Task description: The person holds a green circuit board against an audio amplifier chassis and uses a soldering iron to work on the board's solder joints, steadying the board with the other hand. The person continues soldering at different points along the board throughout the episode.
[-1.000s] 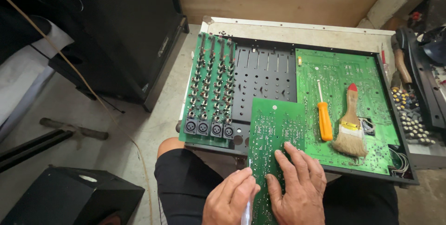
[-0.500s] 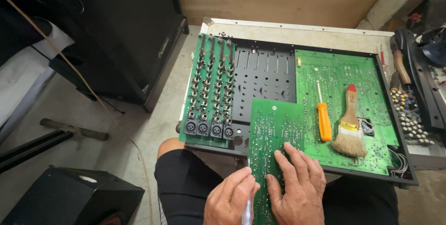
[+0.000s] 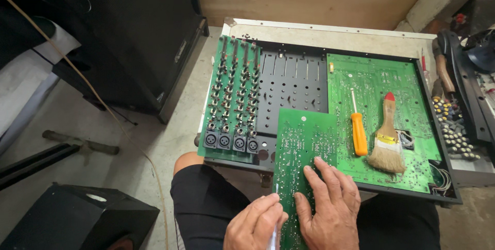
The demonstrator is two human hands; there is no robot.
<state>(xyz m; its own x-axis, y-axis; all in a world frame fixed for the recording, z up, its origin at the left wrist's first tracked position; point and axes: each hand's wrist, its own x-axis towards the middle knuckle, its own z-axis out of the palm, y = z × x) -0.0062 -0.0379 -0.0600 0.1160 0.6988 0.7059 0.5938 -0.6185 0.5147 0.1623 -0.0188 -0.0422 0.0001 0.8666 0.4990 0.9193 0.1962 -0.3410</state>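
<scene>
We see no packages, signs or screens; only a small yellow band label (image 3: 386, 138) on the brush (image 3: 388, 141), just right of the screwdriver (image 3: 358, 132).

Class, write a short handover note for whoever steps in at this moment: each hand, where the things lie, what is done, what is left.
Right hand: flat on the loose green circuit board, fingers spread.
Left hand: at the board's left edge, pinching a small pale tool; the tool is mostly hidden.
The board rests half on the lap, half on the open mixer chassis.
Orange screwdriver and paintbrush lie untouched on the large green board.
Done: chassis open, one board out.
Left: cannot tell from this view.
</scene>
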